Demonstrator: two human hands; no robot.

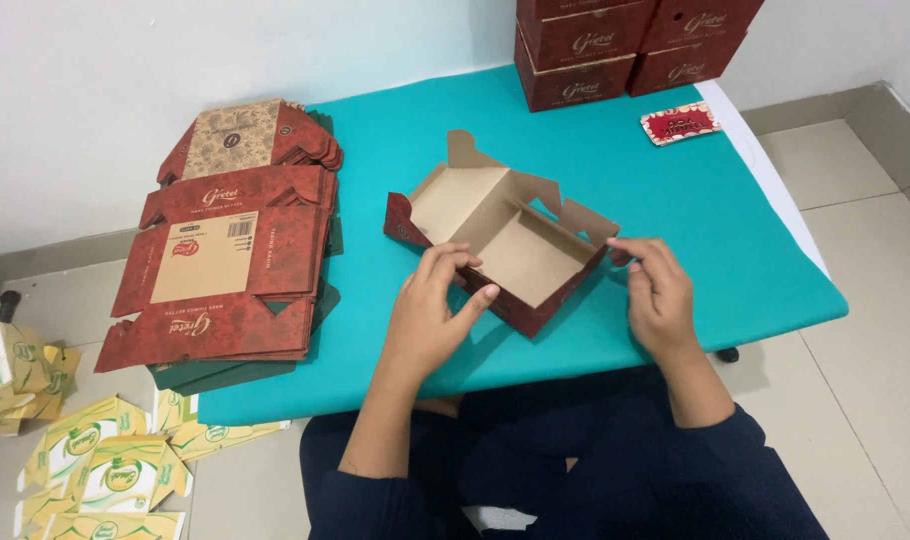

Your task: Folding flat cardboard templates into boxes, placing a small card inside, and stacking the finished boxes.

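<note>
Pinching the near wall of the half-folded red carton [505, 250], the left hand [437, 305] is seen with thumb and fingers closed on the cardboard edge, while the right hand [657, 290] is curled around the carton's right corner flap. The carton is held between both sets of fingers on the teal table cover [675, 190], its brown inside turned upward. A stack of flat red carton blanks [230, 260] is laid well left of the left fingers, and finished red boxes [625, 45] are stacked far beyond the right fingers.
</note>
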